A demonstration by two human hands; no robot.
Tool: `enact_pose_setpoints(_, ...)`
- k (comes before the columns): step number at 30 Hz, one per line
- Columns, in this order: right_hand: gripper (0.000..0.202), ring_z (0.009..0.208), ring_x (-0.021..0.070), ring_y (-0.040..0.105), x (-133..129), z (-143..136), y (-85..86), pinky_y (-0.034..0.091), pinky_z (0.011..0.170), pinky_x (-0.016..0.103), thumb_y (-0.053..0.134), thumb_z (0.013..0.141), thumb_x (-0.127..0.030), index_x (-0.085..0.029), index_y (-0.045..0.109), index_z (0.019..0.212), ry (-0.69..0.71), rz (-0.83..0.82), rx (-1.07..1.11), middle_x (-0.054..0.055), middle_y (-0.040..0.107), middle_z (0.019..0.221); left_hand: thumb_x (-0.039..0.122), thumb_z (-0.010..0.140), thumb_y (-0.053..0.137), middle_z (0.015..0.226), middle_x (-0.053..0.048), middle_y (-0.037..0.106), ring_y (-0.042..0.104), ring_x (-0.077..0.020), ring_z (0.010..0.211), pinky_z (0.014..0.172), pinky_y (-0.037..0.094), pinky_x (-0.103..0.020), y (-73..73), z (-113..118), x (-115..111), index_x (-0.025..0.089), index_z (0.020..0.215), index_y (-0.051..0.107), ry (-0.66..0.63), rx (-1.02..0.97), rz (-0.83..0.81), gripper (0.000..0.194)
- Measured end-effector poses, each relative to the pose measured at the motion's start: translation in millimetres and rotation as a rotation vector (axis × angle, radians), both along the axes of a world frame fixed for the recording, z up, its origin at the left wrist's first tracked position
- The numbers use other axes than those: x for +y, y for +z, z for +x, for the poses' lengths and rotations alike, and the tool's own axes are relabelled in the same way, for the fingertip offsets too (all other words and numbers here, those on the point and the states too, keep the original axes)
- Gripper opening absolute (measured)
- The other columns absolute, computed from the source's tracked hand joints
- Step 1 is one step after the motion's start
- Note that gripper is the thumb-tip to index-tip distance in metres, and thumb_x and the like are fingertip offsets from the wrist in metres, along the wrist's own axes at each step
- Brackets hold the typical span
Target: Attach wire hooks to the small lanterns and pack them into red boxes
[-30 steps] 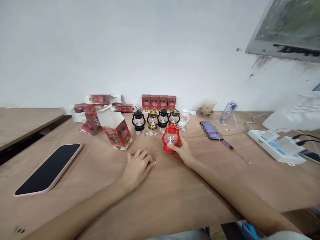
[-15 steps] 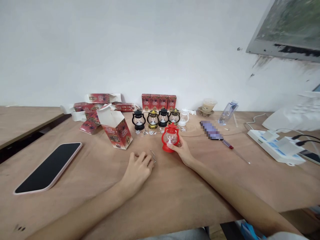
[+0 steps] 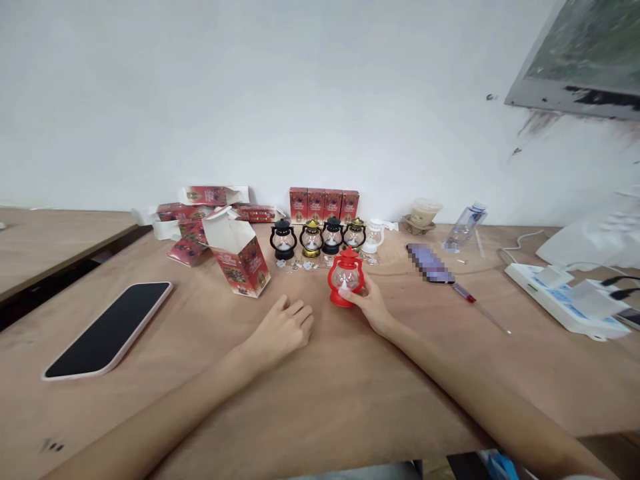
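Note:
A small red toy lantern (image 3: 345,277) with a clear globe and a white candle shape inside stands on the table. My right hand (image 3: 373,303) grips its right side, the thumb across the front of the base. To the left, my left hand (image 3: 290,327) is low at the tabletop with its fingers curled in. Whatever those fingers hold is hidden. Behind the red lantern is a row of lanterns: a black lantern (image 3: 284,241), a gold-and-black lantern (image 3: 311,241), others like them and a white lantern (image 3: 373,237). An open red printed box (image 3: 245,267) stands beyond my left hand.
Small metal and white pieces (image 3: 300,265) lie before the lantern row. Red boxes (image 3: 325,203) stand by the wall; more are heaped at left. A phone (image 3: 110,330) lies left. At right are another phone (image 3: 430,263), screwdriver (image 3: 480,308), bottle (image 3: 465,227), cup (image 3: 424,212) and power strip (image 3: 565,303).
My left hand has moved slightly right and its fingers have curled closed. The bent metal wire beside it is no longer visible. My right hand still holds the red lantern.

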State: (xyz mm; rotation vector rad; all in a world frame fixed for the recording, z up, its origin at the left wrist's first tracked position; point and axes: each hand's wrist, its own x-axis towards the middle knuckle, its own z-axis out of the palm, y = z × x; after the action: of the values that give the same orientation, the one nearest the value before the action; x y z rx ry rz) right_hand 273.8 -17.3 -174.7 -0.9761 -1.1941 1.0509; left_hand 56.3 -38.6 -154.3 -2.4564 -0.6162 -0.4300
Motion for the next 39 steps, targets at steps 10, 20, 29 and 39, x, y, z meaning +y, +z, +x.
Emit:
enact_pose_setpoints(10,0.055,0.095,0.0200,0.062,-1.4,-0.5,1.1,0.048,0.090,0.036,0.080,0.055,-0.033,-0.022,0.058,0.104,0.014,-0.012,0.011,0.003,0.067,0.105,0.026,0.087,0.052,0.080,-0.001,0.063,0.052,-0.0149,0.079,0.069,0.026,-0.033,8.7,-7.0,-6.6,0.018,0.077,0.060,0.019,-0.039,-0.296,0.015)
enact_pose_setpoints(20,0.048,0.092,0.0202,0.062,-11.1,-8.3,9.0,0.048,0.087,0.036,0.081,0.054,-0.031,-0.022,0.061,0.096,0.036,-0.014,0.051,0.002,0.068,0.098,0.014,0.092,0.045,0.072,0.000,0.059,0.051,-0.0142,0.072,0.072,0.029,-0.032,6.5,-2.4,-6.1,0.017,0.073,0.057,-0.215,0.082,-0.054,0.023)
enact_pose_setpoints(29,0.046,0.095,0.0200,0.061,-12.8,-10.7,8.0,0.046,0.091,0.036,0.080,0.057,-0.032,-0.021,0.060,0.098,0.029,-0.014,0.041,0.003,0.067,0.102,0.019,0.092,0.046,0.078,-0.002,0.061,0.053,-0.0157,0.075,0.070,0.033,-0.032,14.2,0.2,-16.0,0.017,0.076,0.058,-0.223,0.123,-0.083,0.020)
enact_pose_setpoints(39,0.045,0.100,0.0171,0.058,-50.0,-42.7,9.4,0.050,0.088,0.034,0.075,0.067,-0.038,-0.029,0.055,0.106,-0.095,-0.196,0.432,0.000,0.062,0.111,0.018,0.090,0.051,0.086,-0.004,0.064,0.056,-0.0169,0.082,0.060,0.042,-0.026,-0.4,2.1,-21.6,0.016,0.090,0.061,-0.151,0.129,-0.199,0.011)
